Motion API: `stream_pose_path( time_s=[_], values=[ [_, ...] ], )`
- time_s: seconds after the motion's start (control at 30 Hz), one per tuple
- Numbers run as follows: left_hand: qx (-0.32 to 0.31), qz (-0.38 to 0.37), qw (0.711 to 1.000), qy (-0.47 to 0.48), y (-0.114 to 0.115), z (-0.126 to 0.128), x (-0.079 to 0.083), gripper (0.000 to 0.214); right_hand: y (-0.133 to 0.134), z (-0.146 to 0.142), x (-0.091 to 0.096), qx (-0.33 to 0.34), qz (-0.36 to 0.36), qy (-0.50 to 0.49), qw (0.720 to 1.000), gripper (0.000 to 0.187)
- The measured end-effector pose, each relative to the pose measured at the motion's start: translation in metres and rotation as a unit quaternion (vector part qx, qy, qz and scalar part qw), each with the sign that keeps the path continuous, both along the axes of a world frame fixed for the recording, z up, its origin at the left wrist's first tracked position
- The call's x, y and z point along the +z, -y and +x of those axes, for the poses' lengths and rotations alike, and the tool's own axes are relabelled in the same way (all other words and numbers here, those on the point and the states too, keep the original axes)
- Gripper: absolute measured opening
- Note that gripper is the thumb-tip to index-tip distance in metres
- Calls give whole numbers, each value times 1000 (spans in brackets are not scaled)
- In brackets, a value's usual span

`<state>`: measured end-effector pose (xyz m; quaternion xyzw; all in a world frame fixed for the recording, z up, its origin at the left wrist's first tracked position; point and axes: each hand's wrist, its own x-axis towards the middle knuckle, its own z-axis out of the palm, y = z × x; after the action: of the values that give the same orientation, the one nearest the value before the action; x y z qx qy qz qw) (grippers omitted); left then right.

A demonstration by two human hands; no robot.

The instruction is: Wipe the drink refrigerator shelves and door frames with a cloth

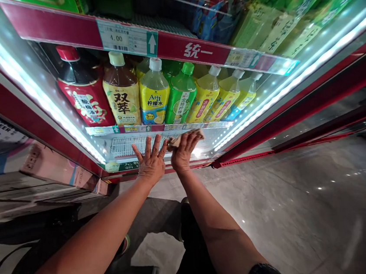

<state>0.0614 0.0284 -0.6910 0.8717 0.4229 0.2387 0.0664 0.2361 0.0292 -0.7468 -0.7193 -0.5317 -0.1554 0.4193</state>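
Note:
My left hand [150, 159] lies flat with fingers spread against the glass door [68, 105] of a drinks cooler, near its lower edge. Right beside it, my right hand [184, 150] is closed on a crumpled beige cloth [183, 138] pressed against the same glass. Behind the glass stands a row of bottles: a dark one with a red label [83, 93], a brown tea bottle with a yellow label [121, 91], a lemon drink [154, 92], a green bottle [180, 94] and several yellow-labelled ones [207, 99].
A red shelf strip with a 4.00 price tag [129, 40] runs above the bottles. The cooler's red frame [20, 115] stands at left, beside pink cartons [42, 167]. A white wire shelf [128, 145] shows behind my hands. Grey floor [292, 212] spreads right.

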Motion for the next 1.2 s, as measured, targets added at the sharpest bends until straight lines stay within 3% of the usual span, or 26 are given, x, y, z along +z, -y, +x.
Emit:
stream_pose_path(
  time_s=[0.1, 0.27, 0.43, 0.63, 0.7, 0.83, 1.0, 1.2],
  values=[
    [-3, -1, 1000, 8, -1, -2, -1, 91, 3, 5, -4, 16, -49, 25, 998, 77],
    [1, 13, 1000, 10, 3, -3, -2, 92, 3, 4, 7, -35, 10, 15, 999, 82],
    [27, 28, 999, 26, 3, -7, -3, 103, 1, -20, 11, 66, -101, 75, 990, 59],
    [37, 49, 998, 24, -1, -25, -8, 103, -2, -18, 17, -28, 1, 34, 999, 68],
    [36, 42, 998, 26, -1, -25, -8, 103, -3, -33, 12, -5, 3, 53, 999, 65],
    [36, 39, 998, 21, -1, -29, -7, 100, -2, -48, 5, 81, -71, 120, 987, 56],
    [38, 62, 997, 17, -4, -39, -5, 100, -3, -36, 14, 20, -50, 53, 997, 64],
    [45, 62, 997, 24, -2, -37, -6, 117, -4, -41, 14, 78, -77, 124, 986, 59]
  ],
)
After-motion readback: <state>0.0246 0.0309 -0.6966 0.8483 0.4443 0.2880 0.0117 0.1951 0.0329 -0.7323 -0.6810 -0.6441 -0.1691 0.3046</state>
